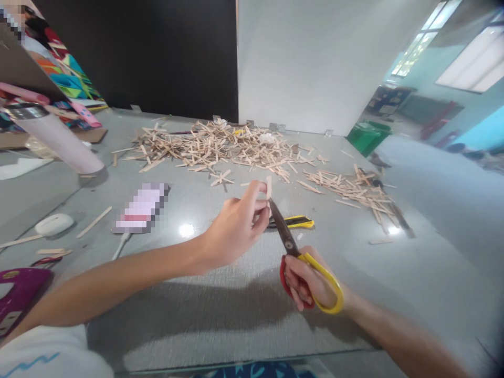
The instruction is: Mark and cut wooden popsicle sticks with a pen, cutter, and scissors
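Observation:
My left hand [240,223] pinches a short flat wooden stick [269,188] upright between thumb and fingers. My right hand [307,278] grips a pair of scissors [289,244] with one red and one yellow handle. The scissors' dark blades point up and left, and their tips meet the stick beside my left fingertips; whether they cut into it I cannot tell. Behind the blades, a yellow and black utility knife [299,221] lies on the grey table [189,315], partly hidden by my left hand and the scissors.
A large heap of wooden sticks [220,147] spreads along the back, with a smaller pile [350,186] at right. To the left are a phone [142,207] on a cable, a white mouse-like object [54,224], a pale tumbler [59,139] and a purple object [23,294]. An upright black-and-white board [295,63] stands behind.

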The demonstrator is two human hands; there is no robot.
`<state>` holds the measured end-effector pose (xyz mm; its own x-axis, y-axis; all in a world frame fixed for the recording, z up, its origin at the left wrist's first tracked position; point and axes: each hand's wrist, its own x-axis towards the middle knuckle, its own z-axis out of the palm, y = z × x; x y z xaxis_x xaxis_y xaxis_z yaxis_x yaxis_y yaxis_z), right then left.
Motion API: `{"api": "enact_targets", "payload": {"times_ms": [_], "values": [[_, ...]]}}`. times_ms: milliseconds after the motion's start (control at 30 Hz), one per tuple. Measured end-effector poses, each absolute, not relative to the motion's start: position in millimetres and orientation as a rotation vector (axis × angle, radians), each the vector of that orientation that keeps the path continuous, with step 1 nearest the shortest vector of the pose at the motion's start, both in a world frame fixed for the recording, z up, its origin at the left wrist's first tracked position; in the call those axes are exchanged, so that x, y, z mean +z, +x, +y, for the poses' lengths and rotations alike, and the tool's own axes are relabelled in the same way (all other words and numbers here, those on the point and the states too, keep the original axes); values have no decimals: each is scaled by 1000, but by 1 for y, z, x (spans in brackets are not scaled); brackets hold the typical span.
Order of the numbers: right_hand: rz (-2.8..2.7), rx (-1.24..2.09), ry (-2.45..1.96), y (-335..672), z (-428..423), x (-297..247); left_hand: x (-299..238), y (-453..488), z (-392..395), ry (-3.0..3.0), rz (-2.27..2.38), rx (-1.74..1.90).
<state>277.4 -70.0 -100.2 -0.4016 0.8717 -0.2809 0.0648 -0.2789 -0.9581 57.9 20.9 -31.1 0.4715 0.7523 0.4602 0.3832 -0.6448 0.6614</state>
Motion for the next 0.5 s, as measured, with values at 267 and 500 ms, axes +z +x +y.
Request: {"api": "enact_targets", "payload": {"times_ms": [267, 500], "values": [[-1360, 1780, -1213, 280, -71, -94, -27, 56, 23, 2268, 921, 1024], [-1341, 1747, -1197, 279, -67, -92, -20, 56, 23, 2186, 934, 998]]}}
